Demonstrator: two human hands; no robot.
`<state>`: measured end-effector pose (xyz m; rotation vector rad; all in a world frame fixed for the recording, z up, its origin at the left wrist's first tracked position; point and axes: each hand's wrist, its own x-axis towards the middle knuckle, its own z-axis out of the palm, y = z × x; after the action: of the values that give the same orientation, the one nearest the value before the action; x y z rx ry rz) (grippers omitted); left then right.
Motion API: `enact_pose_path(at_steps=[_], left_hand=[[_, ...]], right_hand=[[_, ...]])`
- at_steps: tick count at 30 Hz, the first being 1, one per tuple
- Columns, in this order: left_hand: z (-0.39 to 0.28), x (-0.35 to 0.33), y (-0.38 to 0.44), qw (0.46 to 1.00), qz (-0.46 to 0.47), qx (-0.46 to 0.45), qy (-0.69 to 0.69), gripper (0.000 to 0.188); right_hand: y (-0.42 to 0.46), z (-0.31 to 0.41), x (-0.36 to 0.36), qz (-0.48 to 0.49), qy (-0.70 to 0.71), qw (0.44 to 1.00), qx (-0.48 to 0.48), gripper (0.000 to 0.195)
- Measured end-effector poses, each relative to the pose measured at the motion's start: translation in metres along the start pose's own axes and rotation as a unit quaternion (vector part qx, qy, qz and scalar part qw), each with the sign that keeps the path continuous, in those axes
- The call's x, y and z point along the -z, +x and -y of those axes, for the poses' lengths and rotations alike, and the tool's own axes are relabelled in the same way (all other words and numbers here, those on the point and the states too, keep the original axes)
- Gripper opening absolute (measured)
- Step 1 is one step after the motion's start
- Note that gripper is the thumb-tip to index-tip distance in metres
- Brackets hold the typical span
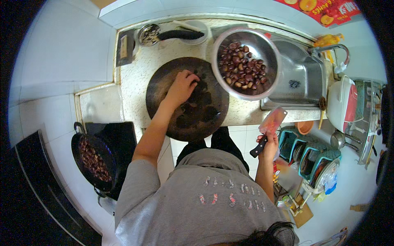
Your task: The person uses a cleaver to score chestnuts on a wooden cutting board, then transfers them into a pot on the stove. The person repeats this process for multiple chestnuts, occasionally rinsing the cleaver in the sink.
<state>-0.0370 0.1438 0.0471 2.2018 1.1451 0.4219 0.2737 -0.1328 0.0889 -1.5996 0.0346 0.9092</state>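
My left hand point(183, 85) rests over a round dark chopping board point(163, 113) on the counter, its fingers curled toward the surface. Whether anything is under those fingertips is hidden. My right hand point(269, 147) grips a kitchen cleaver point(273, 119) by its black riveted handle, off the counter's front edge and to the right of the board. The broad blade points up and away from me. Beyond the board, to its right, a metal basin point(271, 40) holds many brown chestnuts point(243, 66). Wet dark patches mark the board's surface.
At right lies a steel sink point(295, 97) with a curved faucet point(334, 46). A plate point(201, 40) bearing a long dark item and a small metal bowl point(149, 34) stand at the back. Left, a black wok point(114, 156) contains brown pieces. Teal racks point(307, 153) stand low right.
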Motion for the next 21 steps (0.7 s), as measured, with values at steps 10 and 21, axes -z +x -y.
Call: enact_pose_path(at_steps=[10, 21], left_hand=[[-0.011, -0.004, -0.042, 0.999, -0.03, -0.03, 0.021, 0.023], [0.048, 0.028, -0.088, 0.972, -0.184, 0.127, -0.067, 0.03]], right_hand=[[-0.037, -0.003, -0.025, 0.023, -0.038, 0.999, 0.031, 0.011], [-0.069, -0.002, -0.037, 0.028, -0.092, 0.984, 0.148, 0.014]])
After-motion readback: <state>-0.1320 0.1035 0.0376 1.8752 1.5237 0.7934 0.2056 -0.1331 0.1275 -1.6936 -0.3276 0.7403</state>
